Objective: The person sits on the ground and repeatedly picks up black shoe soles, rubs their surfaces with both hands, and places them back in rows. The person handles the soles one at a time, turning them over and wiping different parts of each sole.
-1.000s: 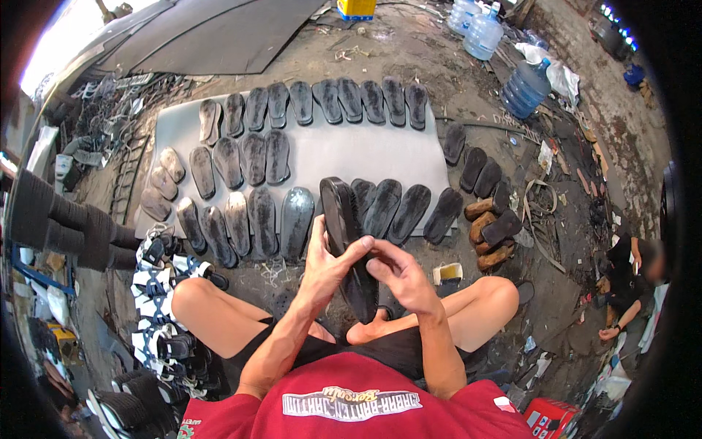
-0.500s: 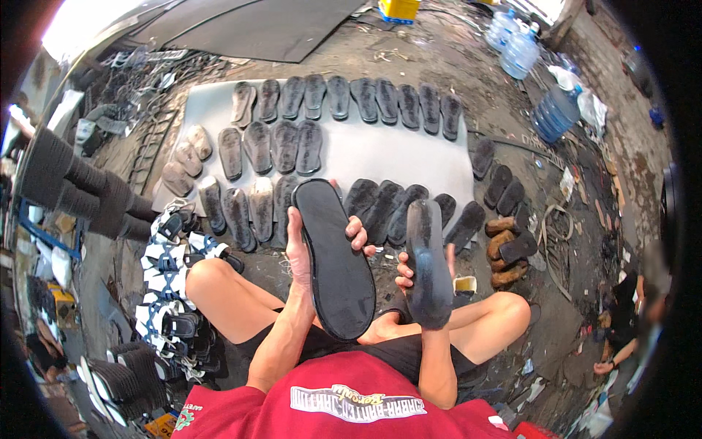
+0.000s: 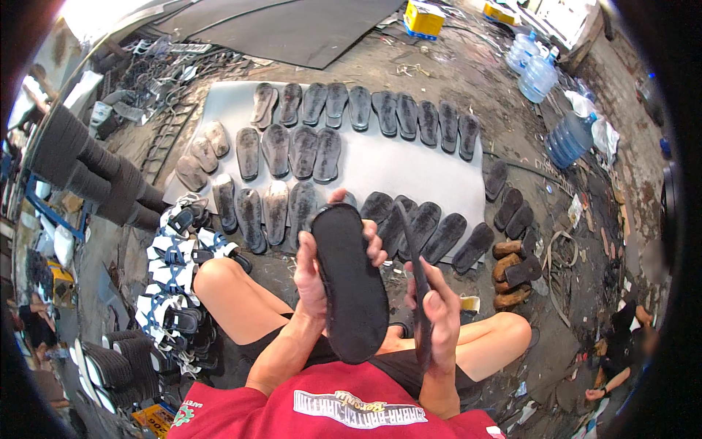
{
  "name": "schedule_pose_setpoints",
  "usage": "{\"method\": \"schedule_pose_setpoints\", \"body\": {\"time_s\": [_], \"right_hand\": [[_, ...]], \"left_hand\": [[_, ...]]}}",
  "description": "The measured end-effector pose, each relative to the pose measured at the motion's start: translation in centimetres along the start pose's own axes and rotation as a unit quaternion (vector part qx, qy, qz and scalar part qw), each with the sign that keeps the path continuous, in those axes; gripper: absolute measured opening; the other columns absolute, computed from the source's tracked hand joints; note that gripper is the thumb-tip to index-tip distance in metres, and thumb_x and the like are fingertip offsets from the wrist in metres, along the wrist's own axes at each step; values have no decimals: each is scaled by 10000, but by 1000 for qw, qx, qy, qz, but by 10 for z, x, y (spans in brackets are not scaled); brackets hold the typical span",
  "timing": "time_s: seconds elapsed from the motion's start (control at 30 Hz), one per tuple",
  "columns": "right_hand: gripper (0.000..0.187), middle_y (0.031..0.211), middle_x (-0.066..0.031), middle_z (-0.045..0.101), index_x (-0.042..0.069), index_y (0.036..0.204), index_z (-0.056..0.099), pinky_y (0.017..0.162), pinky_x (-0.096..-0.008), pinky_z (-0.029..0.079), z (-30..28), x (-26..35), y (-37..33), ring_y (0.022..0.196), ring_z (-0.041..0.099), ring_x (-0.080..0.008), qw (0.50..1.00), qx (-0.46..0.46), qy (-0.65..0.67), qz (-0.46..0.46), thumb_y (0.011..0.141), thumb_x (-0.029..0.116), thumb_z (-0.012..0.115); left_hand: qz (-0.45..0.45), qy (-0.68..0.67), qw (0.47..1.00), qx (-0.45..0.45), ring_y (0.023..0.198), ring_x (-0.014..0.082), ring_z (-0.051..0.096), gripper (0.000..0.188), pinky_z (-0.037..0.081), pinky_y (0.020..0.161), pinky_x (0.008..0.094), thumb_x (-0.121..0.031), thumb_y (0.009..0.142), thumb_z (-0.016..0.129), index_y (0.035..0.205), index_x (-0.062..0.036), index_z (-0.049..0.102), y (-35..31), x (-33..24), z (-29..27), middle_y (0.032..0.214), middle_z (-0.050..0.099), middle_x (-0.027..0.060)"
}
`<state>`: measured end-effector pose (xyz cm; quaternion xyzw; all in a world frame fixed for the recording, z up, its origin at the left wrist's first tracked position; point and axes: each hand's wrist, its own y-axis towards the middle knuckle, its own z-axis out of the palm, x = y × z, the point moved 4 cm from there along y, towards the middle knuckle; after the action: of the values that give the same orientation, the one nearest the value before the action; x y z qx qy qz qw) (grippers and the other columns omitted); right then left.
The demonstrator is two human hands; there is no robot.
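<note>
In front of my lap, my left hand (image 3: 311, 282) is closed around a black shoe sole (image 3: 356, 293), its broad face toward me and its rounded end low. Fingers curl over the sole's right edge, and one fingertip shows above its top. Just to the right, my right hand (image 3: 441, 314) grips a second dark sole (image 3: 419, 293) that stands upright, seen almost edge-on. A narrow gap separates the two soles. Beyond my hands, dark soles (image 3: 303, 157) lie in rows on a pale grey sheet (image 3: 395, 168). My hands partly hide the nearest row.
White-and-navy sandals (image 3: 172, 274) are heaped beside my left knee. Rolled ribbed dark material (image 3: 95, 172) stands at the left. Brown shoe forms (image 3: 508, 274) sit at the right, with big blue-tinted bottles (image 3: 572, 139) farther back. A black sheet (image 3: 292, 33) covers floor at the far left.
My right hand has turned its sole from broad face to nearly edge-on. The left sole's face now looks matte, without the earlier raised rim. The surroundings have shifted slightly right in the picture.
</note>
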<state>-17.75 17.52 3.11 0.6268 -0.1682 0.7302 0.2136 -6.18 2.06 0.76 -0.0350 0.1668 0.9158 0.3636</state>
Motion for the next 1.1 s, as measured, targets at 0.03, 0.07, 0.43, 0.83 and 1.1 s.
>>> {"method": "schedule_pose_setpoints", "body": {"time_s": [0.03, 0.07, 0.43, 0.83, 1.1], "right_hand": [[535, 1355, -183, 610, -18, 1398, 711, 938, -345, 489, 6, 14, -4, 1060, 601, -236, 990, -24, -132, -51, 964, 294, 684], [515, 1337, -173, 586, -5, 1325, 765, 972, -349, 484, 12, 22, -10, 1046, 608, -252, 972, -44, -216, -79, 891, 271, 743], [560, 1309, -228, 480, 63, 1330, 784, 930, -424, 513, 44, 10, -38, 1095, 581, -346, 893, -80, -383, -223, 870, 381, 813], [560, 1261, -254, 528, 118, 1338, 791, 852, -422, 539, 42, 7, -32, 1063, 591, -361, 899, -87, -373, -213, 830, 346, 844], [557, 1266, -250, 548, 118, 1345, 787, 868, -417, 534, 40, 7, -27, 1041, 601, -349, 903, -82, -371, -199, 833, 331, 841]], "left_hand": [[3, 34, 999, -38, 1165, 293, 595, 858, 510, 1018, 457, -667, 1045, 569, 1700, -213, 251, -2, 1, 4, 1358, 548, 168], [6, 65, 995, -75, 1233, 297, 593, 866, 504, 1073, 460, -658, 1053, 560, 1700, -180, 240, -5, 3, 12, 1403, 546, 169], [-3, 144, 989, -27, 1374, 317, 556, 969, 487, 1174, 471, -615, 1035, 612, 1715, -111, 141, -4, 21, 30, 1515, 491, 174], [-7, 111, 994, -13, 1418, 293, 537, 967, 501, 1162, 442, -508, 1040, 666, 1711, -68, 127, -4, 25, 25, 1559, 486, 154], [-16, 118, 992, -29, 1406, 290, 539, 951, 460, 1194, 439, -535, 1041, 645, 1703, -64, 151, -4, 27, 20, 1561, 471, 168]]}}
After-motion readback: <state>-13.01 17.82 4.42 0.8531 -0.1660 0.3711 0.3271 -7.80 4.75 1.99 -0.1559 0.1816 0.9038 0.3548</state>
